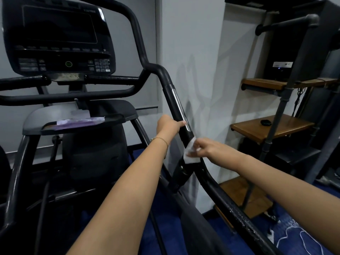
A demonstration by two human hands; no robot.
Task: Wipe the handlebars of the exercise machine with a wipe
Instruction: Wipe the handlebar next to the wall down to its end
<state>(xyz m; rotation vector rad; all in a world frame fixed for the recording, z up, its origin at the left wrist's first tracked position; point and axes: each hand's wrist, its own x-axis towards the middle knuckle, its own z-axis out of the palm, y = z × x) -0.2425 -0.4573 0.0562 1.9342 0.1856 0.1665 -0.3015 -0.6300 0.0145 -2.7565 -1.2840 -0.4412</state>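
White wipe (190,153) pinched by right hand (207,149); left hand (168,124) grips handlebar (181,115).

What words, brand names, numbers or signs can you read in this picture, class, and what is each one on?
None can be read.
Console: small brand mark above the screen and button markings, too blurred.
Black box on the shelf unit: white label, print too small.
Purple packet on the tray: no legible print.

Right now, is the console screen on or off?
It looks off: the console screen is dark and blank. Only a small green ring shows below it.
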